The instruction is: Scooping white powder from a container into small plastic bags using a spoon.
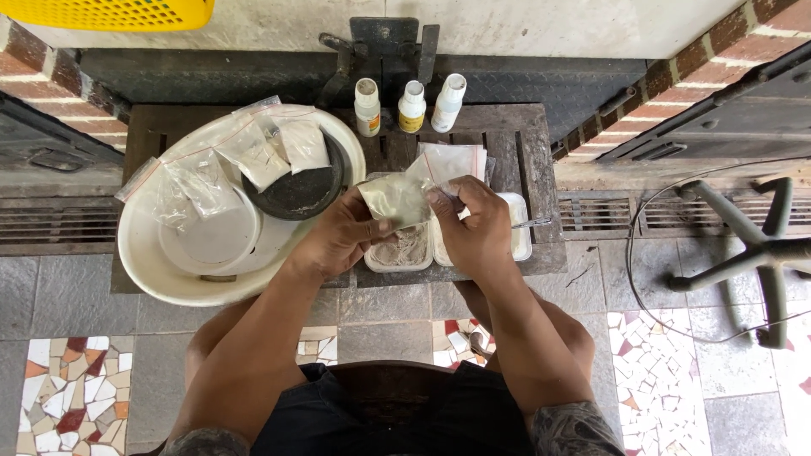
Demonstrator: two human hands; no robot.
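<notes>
I hold a small clear bag (395, 198) of pale powder, its top creased and tilted, above the two white trays (405, 249) at the bench's (532, 143) front edge. My left hand (338, 236) pinches its lower left corner, fingers closed on the plastic; my right hand (475, 228) grips its right side, thumb and fingers clamped. Both forearms rise from my knees, wrists bent inward. To the left, a white basin (169, 270) fills that corner, holding more bags (253, 152) and a dark dish (300, 194). Three bottles (411, 105) line the back edge. Open room lies only at the right edge.
</notes>
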